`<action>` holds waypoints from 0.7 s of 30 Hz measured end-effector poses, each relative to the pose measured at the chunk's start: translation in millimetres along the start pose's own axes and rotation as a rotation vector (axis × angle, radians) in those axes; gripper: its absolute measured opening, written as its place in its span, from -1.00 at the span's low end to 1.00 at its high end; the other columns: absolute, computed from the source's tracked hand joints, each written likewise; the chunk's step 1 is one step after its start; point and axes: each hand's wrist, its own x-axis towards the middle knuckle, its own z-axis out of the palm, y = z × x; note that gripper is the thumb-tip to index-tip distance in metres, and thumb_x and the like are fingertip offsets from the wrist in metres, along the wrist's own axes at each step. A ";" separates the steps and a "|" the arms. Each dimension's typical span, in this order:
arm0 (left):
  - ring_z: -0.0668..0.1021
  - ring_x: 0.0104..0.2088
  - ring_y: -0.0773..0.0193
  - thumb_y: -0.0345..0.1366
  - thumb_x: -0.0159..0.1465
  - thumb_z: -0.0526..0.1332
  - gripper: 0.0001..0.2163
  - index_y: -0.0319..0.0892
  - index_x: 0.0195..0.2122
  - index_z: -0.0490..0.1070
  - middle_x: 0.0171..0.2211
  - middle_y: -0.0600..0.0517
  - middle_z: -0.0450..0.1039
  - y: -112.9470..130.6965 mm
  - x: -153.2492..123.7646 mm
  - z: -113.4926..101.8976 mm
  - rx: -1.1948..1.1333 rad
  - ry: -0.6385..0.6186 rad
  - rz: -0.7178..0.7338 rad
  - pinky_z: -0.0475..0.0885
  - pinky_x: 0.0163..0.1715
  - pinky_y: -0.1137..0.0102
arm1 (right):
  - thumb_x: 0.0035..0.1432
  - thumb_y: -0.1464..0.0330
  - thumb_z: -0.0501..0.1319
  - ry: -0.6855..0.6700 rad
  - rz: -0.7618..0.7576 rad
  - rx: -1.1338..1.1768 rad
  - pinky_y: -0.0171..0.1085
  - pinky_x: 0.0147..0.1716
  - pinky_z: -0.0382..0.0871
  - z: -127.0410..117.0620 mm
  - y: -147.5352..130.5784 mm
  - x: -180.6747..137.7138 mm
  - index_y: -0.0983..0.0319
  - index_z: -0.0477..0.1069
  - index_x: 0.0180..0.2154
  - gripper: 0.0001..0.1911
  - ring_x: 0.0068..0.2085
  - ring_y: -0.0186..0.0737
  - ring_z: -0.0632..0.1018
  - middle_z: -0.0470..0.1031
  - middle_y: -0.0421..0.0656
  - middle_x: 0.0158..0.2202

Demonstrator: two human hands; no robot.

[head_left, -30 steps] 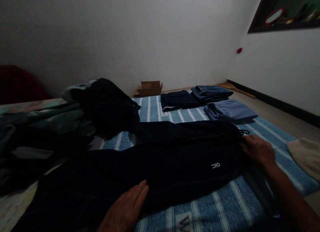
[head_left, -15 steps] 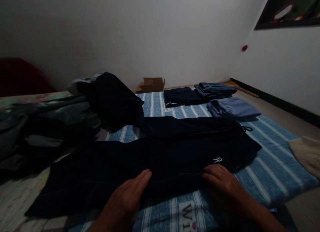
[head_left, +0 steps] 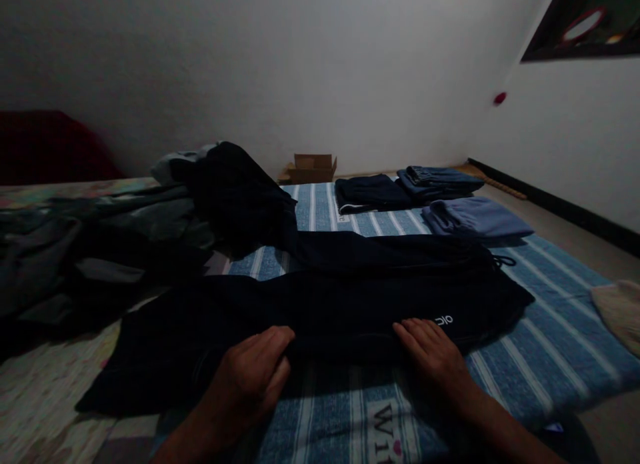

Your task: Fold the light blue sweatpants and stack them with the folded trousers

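Dark navy trousers [head_left: 340,304] lie spread across a blue-and-white striped cloth, legs toward the left and waist toward the right. A white mark and a drawstring loop show near the waist. My left hand [head_left: 255,374] is closed on the near edge of the front leg, its fingers curled together. Farther right, my right hand [head_left: 433,351] has its fingers pressed together over the same edge, close to the white mark. Its thumb is hidden from view.
Folded dark trousers [head_left: 373,192], folded jeans [head_left: 443,179] and a folded blue garment [head_left: 477,217] lie at the back right. A heap of dark clothes [head_left: 235,197] sits at the left. An open cardboard box [head_left: 314,167] stands by the wall.
The trousers' near edge has shifted away from me, baring more striped cloth. My left hand's fingers have curled in on the fabric. My right hand has moved slightly forward.
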 end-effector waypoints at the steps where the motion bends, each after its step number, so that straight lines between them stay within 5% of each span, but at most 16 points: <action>1: 0.60 -0.38 0.31 -0.49 0.20 0.00 -0.77 -0.16 -0.15 0.29 -0.36 0.03 0.53 0.9 -1.6 -0.1 -0.008 -0.016 -0.006 0.50 -0.36 0.50 | 0.15 0.61 -0.09 -0.003 0.009 -0.023 -0.09 -0.07 0.36 0.1 4.5 -2.5 0.33 0.41 -0.03 -0.56 -0.06 -0.09 0.48 0.52 0.02 -0.11; 4: 0.58 -0.39 0.29 -0.52 0.15 0.00 -0.75 -0.15 -0.18 0.29 -0.37 0.03 0.52 3.5 -12.6 4.8 -0.011 -0.119 -0.037 0.49 -0.39 0.47 | 0.13 0.63 -0.08 -0.002 0.029 -0.082 -0.10 -0.09 0.38 0.2 18.6 -13.2 0.31 0.46 -0.10 -0.57 -0.04 -0.06 0.48 0.52 0.02 -0.08; 10: 0.55 -0.12 0.18 -0.64 0.00 0.00 -0.52 -0.15 -0.08 0.37 -0.11 -0.04 0.52 7.6 -33.4 20.8 0.081 -0.409 -0.174 0.46 -0.11 0.30 | 0.17 0.61 -0.07 0.004 0.005 -0.090 -0.10 -0.08 0.40 2.9 27.3 -26.3 0.28 0.48 -0.10 -0.58 0.00 -0.07 0.48 0.52 0.02 -0.06; 16: 0.59 -0.13 0.20 -0.66 0.00 -0.04 -0.46 -0.13 -0.06 0.45 -0.07 -0.03 0.54 2.1 -45.7 17.7 0.106 -0.456 -0.160 0.50 -0.12 0.34 | 0.20 0.60 -0.07 -0.017 -0.004 -0.080 -0.08 -0.07 0.40 -5.0 33.7 -27.7 0.30 0.46 -0.07 -0.58 -0.01 -0.08 0.49 0.52 0.03 -0.05; 21: 0.55 -0.03 0.20 -0.65 0.01 -0.04 -0.37 -0.09 0.08 0.37 0.04 -0.01 0.47 2.0 -63.1 10.5 0.081 -0.452 -0.156 0.47 -0.03 0.32 | 0.19 0.60 -0.08 -0.050 0.060 -0.192 -0.03 -0.04 0.36 -13.1 66.3 -44.2 0.37 0.40 -0.01 -0.58 0.00 -0.01 0.49 0.49 0.10 -0.03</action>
